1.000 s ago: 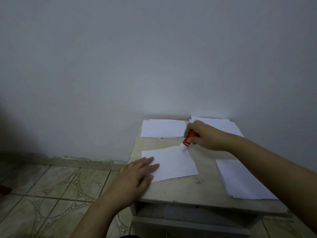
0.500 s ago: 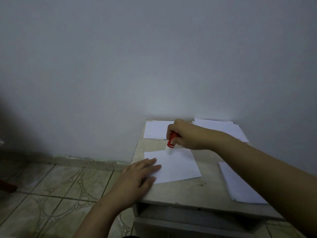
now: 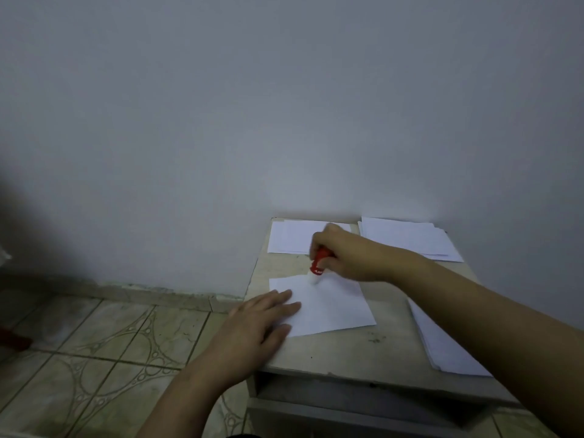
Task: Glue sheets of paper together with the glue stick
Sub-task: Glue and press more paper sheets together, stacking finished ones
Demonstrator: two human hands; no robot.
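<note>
Glue stick [image 3: 318,266], red and tilted tip-down, sits gripped in our right hand [image 3: 347,257], its white tip touching the far edge of the middle sheet [image 3: 328,306]. Our left hand [image 3: 259,324] lies flat, fingers straight, pressing that sheet's near-left corner.

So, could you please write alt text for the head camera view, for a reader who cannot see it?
A right hand rubs a red glue stick along the far edge of a white sheet on a small table, while the left hand presses the sheet's near left corner flat. Three more paper piles lie around it.
</note>
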